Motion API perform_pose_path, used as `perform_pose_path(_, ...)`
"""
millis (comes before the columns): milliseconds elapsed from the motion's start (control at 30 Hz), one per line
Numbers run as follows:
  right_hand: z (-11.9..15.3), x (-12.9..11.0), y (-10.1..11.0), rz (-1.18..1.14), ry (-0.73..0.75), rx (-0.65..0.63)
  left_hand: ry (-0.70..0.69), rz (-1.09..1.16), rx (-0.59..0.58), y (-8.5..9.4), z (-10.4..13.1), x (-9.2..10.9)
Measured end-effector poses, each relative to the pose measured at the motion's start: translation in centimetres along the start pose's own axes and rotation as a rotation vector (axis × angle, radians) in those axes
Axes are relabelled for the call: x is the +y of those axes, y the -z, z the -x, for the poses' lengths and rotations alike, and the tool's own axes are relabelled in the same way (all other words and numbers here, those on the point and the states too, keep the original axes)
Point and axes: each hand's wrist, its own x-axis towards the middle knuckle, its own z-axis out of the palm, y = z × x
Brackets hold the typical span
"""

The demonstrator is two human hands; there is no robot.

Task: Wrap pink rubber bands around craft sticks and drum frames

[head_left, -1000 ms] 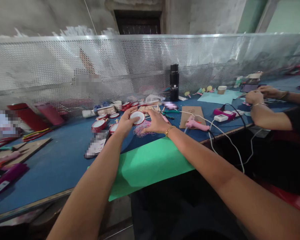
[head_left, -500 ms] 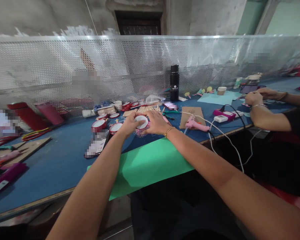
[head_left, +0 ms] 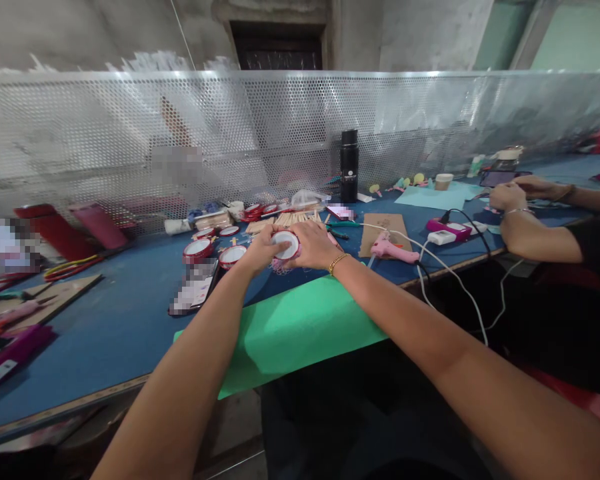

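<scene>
A red ribbon roll (head_left: 285, 246) with a white core is held between both hands above the table. My left hand (head_left: 258, 252) grips its left side, thumb reaching onto the white centre. On the right side, my right hand (head_left: 314, 245) has its fingers curved round the rim. Below the roll, some pink stringy material (head_left: 279, 267) partly shows. A green sheet (head_left: 300, 333) hangs over the table's front edge under my forearms. Two similar rolls, a near-left roll (head_left: 198, 250) and a roll beside my left hand (head_left: 232, 256), lie on the blue table.
Wooden sticks (head_left: 295, 220) lie behind my hands. A phone (head_left: 196, 287) is left of my wrist. To the right are a pink glue gun (head_left: 399, 251) on cardboard (head_left: 380, 225), cables and a purple power strip (head_left: 450, 230). A black bottle (head_left: 349, 173) stands behind; a co-worker's hands (head_left: 511, 195) are far right.
The ribbon roll has shifted slightly right and turned a little in my hands, so more of its red rim shows. Both hands keep hold of it.
</scene>
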Motion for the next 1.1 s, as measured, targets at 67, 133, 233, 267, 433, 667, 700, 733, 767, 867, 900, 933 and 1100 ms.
perform_pose_path(67,0.0,0.0,0.0,-0.003,-0.001,0.001,0.006,-0.002,-0.004,-0.1,0.0,0.0)
perform_pose_path(133,0.0,-0.1,0.1,-0.003,-0.005,0.001,0.010,0.002,-0.007,-0.1,0.0,0.1)
perform_pose_path(233,0.0,-0.2,0.2,-0.002,-0.017,-0.006,0.005,0.022,0.002,-0.2,0.1,0.2)
perform_pose_path(267,0.0,-0.2,0.2,-0.006,-0.022,-0.012,0.004,0.035,0.007,-0.2,0.1,0.3)
perform_pose_path(433,-0.2,-0.1,0.3,-0.078,-0.027,-0.020,0.016,0.149,0.020,-0.3,0.1,0.4)
perform_pose_path(667,-0.4,0.4,0.0,-0.209,-0.023,0.011,0.125,0.351,0.024,-0.3,0.4,1.0)
perform_pose_path(700,-0.5,0.5,-0.1,-0.225,-0.019,0.019,0.134,0.369,0.026,-0.3,0.5,1.1)
perform_pose_path(733,-0.5,0.5,-0.1,-0.239,-0.015,0.027,0.142,0.382,0.027,-0.3,0.5,1.1)
perform_pose_path(767,-0.5,0.6,-0.1,-0.250,-0.011,0.035,0.149,0.392,0.028,-0.3,0.5,1.2)
perform_pose_path(867,-0.5,0.7,-0.1,-0.276,-0.002,0.044,0.167,0.407,0.027,-0.2,0.5,1.2)
perform_pose_path(900,-0.5,0.7,-0.1,-0.284,0.000,0.042,0.169,0.409,0.025,-0.2,0.5,1.1)
perform_pose_path(933,-0.5,0.7,-0.1,-0.293,0.002,0.038,0.168,0.410,0.023,-0.2,0.5,1.0)
perform_pose_path(1100,-0.4,0.6,0.0,-0.308,0.011,0.017,0.161,0.393,0.022,-0.1,0.5,1.1)
